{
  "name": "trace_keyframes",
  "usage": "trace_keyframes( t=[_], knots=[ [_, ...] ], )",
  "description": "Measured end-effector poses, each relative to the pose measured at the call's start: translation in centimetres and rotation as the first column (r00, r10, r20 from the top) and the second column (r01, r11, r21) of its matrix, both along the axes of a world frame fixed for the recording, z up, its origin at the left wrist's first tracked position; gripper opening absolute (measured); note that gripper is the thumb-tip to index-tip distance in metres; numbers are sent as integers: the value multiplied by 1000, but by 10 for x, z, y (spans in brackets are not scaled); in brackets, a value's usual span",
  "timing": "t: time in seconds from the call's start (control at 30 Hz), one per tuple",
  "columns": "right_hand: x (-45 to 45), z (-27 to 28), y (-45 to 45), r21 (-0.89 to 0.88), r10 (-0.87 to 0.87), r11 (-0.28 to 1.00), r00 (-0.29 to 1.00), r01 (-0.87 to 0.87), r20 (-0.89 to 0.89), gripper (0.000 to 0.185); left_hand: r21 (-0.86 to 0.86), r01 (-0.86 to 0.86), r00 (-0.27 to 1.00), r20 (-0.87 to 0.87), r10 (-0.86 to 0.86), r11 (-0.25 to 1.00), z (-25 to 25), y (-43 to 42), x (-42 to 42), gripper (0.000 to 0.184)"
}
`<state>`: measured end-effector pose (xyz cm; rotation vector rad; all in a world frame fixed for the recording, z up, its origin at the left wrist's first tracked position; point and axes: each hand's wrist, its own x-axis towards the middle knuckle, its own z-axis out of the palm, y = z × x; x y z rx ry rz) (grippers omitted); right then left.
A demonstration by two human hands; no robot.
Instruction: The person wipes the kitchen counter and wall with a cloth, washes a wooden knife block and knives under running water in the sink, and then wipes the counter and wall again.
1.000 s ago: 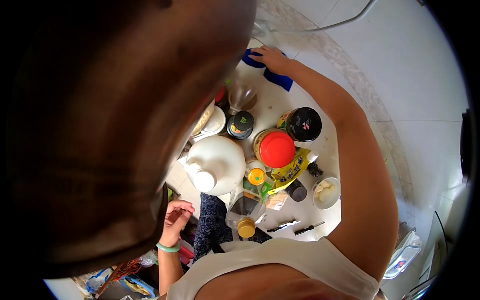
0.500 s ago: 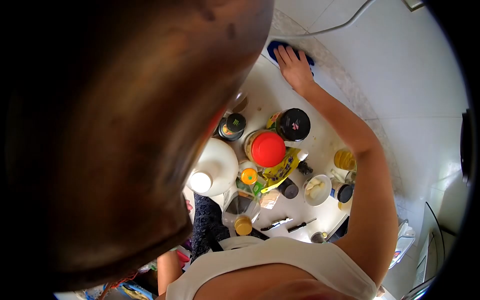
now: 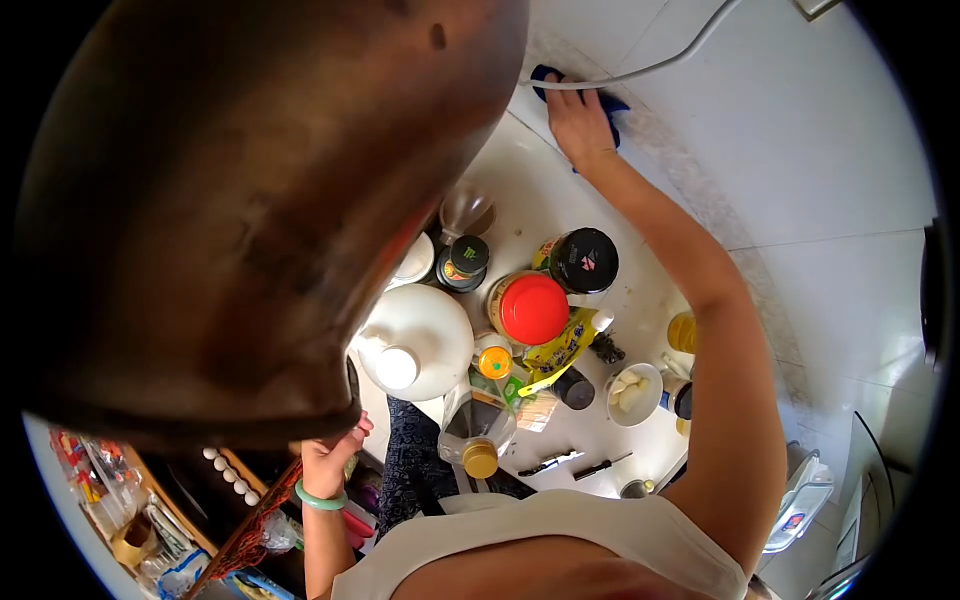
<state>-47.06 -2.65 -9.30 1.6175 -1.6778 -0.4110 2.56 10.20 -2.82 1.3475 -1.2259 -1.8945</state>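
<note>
So the right hand (image 3: 583,125) is out at full stretch, fingers laid flat over the blue cloth (image 3: 612,104), which is pinned under it on the patterned strip (image 3: 680,175). A second ago that cloth was on the worktop (image 3: 530,165), so the rubbing's now past its back edge, with the cable (image 3: 690,50) crossing right by the fingers. Nearest on the right hand's near side: the black-lidded jar (image 3: 585,260), then the red-lidded one (image 3: 533,309). Left hand (image 3: 335,462) is well apart, back in view below the big brown thing (image 3: 250,220), fingers curled; can't tell if it's gripping anything.
</note>
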Motion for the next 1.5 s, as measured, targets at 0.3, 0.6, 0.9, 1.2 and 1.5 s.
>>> trace_keyframes(
  t=[0.3,0.6,0.9,1.2,1.5],
  knots=[
    [-1,-35,10,226,-22,973,993,49,-117,29,-29,81,996,-33,-82,996,1,1,12,18],
    [-10,-81,6,439,54,898,992,3,-117,31,12,92,993,-79,-91,996,0,1,10,24],
    [8,-35,-67,127,32,992,968,-1,-248,35,5,59,994,-96,-58,998,-5,0,6,23],
    [-11,-38,-5,337,41,941,989,9,-141,31,-30,107,993,-51,-108,994,-1,-10,4,20],
    [-18,134,127,-560,-249,792,966,244,69,46,40,163,968,-201,-152,986,-3,-19,-11,22]
  ],
)
